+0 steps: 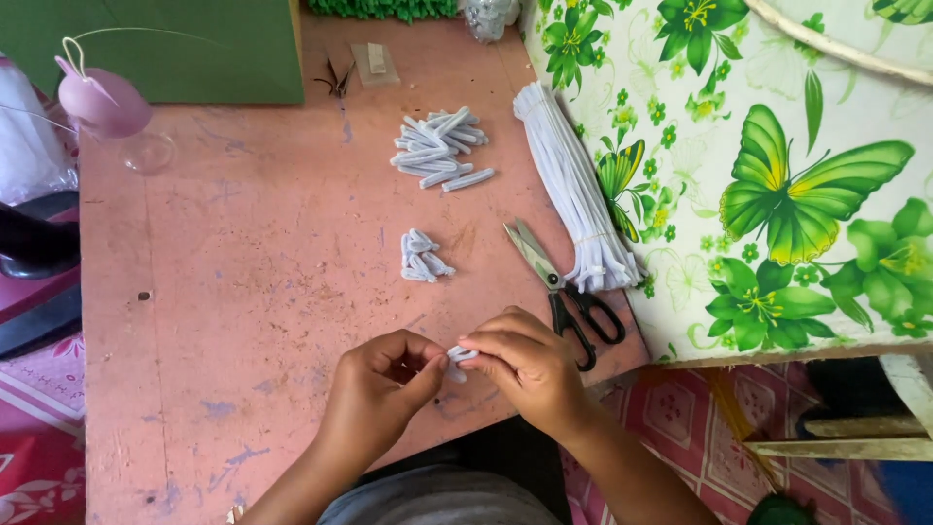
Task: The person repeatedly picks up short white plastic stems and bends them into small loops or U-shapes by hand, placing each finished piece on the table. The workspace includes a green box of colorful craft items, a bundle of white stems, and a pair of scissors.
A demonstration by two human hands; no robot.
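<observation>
both hands meet low over the counter (243,292), near its front edge. the left hand (379,389) and right hand (525,365) each pinch one end of a short white piece (459,356), so both grips are closed on it, thumbs and fingertips tight. the piece is held just above the wood, between the two hands, and most of it is hidden by fingers.

what could go wrong: the piece is small and soft-looking, and i judge it could slip out of the pinch if either hand eases off; this close to the front edge it could drop to the lap or floor. the scissors (564,292) lie open just beyond the right hand, blades pointing away and handles near the right edge; a careless sweep of that hand could knock them off or catch a blade.

room to move: the small pile (423,258) sits a little way ahead of the hands, the bigger pile (439,148) farther back, and the long white bundle (575,190) runs along the right edge against the butterfly cloth (777,175). to the left the wood is open as far as the pink thing (102,100) at the far corner. the right is crowded.
</observation>
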